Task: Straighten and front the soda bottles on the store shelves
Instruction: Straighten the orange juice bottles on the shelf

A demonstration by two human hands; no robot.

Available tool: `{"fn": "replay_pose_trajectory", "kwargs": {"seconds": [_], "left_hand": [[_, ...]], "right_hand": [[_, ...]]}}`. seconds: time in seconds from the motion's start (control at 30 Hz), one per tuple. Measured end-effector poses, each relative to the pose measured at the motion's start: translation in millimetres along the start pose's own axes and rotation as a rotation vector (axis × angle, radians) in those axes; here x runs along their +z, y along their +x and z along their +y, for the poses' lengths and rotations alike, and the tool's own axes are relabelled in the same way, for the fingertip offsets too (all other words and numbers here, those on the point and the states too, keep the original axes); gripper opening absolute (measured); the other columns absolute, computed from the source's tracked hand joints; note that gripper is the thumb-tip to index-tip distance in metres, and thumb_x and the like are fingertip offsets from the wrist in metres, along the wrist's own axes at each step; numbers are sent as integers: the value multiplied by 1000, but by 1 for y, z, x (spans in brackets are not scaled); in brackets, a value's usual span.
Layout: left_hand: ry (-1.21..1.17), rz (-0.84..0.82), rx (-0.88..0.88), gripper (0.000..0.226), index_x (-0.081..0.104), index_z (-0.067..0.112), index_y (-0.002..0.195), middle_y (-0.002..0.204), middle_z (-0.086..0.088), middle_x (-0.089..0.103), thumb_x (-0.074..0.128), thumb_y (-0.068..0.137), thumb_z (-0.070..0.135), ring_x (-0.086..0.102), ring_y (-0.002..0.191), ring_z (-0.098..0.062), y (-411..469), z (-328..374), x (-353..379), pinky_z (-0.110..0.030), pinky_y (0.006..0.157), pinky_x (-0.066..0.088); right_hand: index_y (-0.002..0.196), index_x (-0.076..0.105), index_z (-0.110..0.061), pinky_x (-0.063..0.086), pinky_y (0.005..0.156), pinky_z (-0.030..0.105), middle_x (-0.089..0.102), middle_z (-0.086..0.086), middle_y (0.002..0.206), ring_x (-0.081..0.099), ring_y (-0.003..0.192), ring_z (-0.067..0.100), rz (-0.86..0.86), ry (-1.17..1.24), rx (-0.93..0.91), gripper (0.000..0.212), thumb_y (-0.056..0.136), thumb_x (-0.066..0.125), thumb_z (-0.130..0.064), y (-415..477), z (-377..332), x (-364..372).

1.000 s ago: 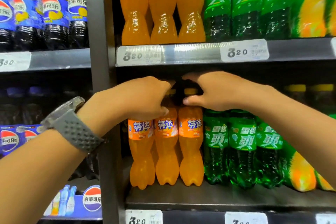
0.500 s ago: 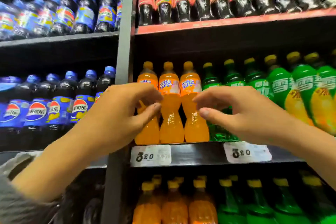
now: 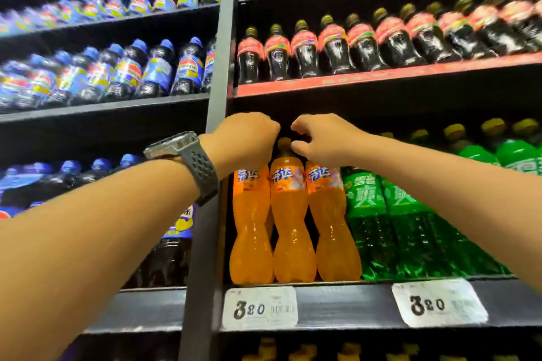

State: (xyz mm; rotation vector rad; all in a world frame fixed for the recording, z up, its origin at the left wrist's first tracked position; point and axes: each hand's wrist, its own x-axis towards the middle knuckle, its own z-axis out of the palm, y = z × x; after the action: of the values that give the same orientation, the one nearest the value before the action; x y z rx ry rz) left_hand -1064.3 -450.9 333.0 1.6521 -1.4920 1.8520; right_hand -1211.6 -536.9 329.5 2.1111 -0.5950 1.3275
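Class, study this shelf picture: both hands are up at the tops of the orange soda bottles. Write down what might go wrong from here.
1. The left hand and right hand hold only the tops of the left orange bottle and right orange bottle, which stand at the shelf edge; a pull may tip them off.
2. The middle orange bottle stands tight between them, so it may get twisted askew.
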Motion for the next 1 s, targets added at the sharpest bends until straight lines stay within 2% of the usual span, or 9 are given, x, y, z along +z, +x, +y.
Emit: {"fn": "replay_pose_trajectory", "kwargs": {"seconds": [0.13, 0.27, 0.43, 0.5, 0.6, 0.7, 0.83, 0.9, 1.0], "left_hand": [[119, -135, -1, 13, 60, 13, 95, 71, 1, 47, 51, 90, 21, 53, 70, -25, 17, -6, -7, -33, 53, 38], [158, -354, 16, 10, 57, 17, 93, 70, 2, 45, 54, 91, 26, 50, 69, -21, 30, -3, -12, -32, 59, 40], [106, -476, -1, 24, 54, 18, 75, 73, 0, 53, 59, 90, 36, 52, 71, -18, 38, 1, -10, -30, 69, 43], [96, -480, -14, 25, 53, 19, 72, 74, 0, 55, 62, 89, 36, 53, 71, -17, 39, 1, -10, -30, 70, 43], [81, -484, -31, 22, 58, 15, 86, 81, -2, 59, 61, 90, 37, 56, 78, -19, 38, 3, -10, -30, 72, 43], [78, -467, -39, 26, 58, 15, 92, 84, -2, 59, 58, 91, 41, 56, 79, -18, 35, 6, -11, -29, 71, 42], [85, -432, -58, 28, 57, 16, 89, 81, -1, 58, 57, 91, 44, 56, 80, -19, 34, 8, -12, -29, 71, 43], [71, -376, -80, 26, 59, 13, 91, 83, -3, 58, 55, 92, 38, 56, 83, -22, 35, 8, -11, -32, 72, 44], [-57, -174, -118, 28, 61, 11, 109, 100, -8, 62, 51, 94, 32, 58, 93, -27, 36, 10, -5, -38, 77, 50]], "right_hand": [[138, 45, -15, 44, 96, 35, 54, 8, 135, 51, 122, 26, 2, -12, 43, 62, 88, 54, -51, 22, 4, 11], [136, 46, -20, 30, 103, 48, 56, 3, 130, 48, 123, 28, -40, -110, 91, 73, 82, 49, -70, 33, -1, 18], [105, 51, -20, 33, 92, 46, 53, -5, 90, 54, 100, 24, -89, -140, 57, 57, 76, 57, -69, 26, -8, 27], [112, 51, -19, 34, 93, 45, 52, -5, 93, 52, 98, 22, -97, -127, 59, 60, 77, 58, -67, 25, -9, 26], [120, 50, -17, 38, 92, 44, 54, -1, 103, 49, 95, 19, -106, -106, 49, 65, 78, 60, -65, 24, -9, 22], [131, 47, -15, 42, 95, 45, 56, 4, 120, 52, 108, 24, -125, -95, 26, 70, 81, 59, -62, 22, -6, 21], [127, 52, -13, 45, 87, 36, 59, 2, 116, 55, 109, 23, -108, -96, -15, 66, 82, 57, -62, 20, -1, 19], [126, 56, -15, 48, 87, 33, 61, 3, 120, 57, 109, 22, -3, -32, 11, 58, 84, 59, -56, 17, 8, 12], [117, 60, -19, 50, 88, 38, 64, 4, 116, 58, 105, 24, 87, -67, 79, 43, 86, 58, -48, 11, 30, 1]]}}
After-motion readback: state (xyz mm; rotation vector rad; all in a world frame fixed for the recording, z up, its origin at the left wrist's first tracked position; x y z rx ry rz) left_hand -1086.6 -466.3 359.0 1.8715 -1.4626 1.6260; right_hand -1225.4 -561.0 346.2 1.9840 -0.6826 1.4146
